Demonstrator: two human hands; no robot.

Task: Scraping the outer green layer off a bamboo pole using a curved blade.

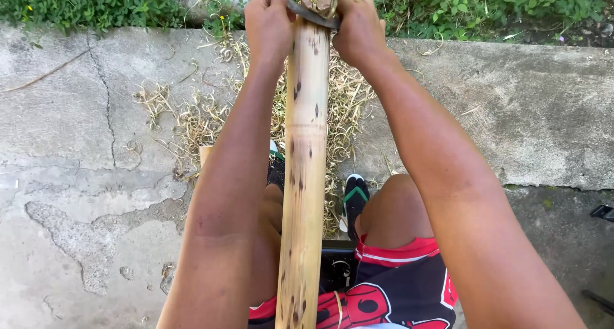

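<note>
A long, pale bamboo pole [306,175] with dark spots runs from between my knees up to the top of the view. Across its far end lies a dark curved metal blade [311,14]. My left hand [268,23] is closed on the blade's left end and my right hand [358,30] is closed on its right end, one on each side of the pole. Both arms are stretched forward. The blade's ends are hidden inside my fists.
Curled bamboo shavings [198,115] lie heaped on the cracked concrete [77,175] under the pole. Green plants [96,3] grow along the far edge. My foot in a black sandal [354,198] rests beside the pole.
</note>
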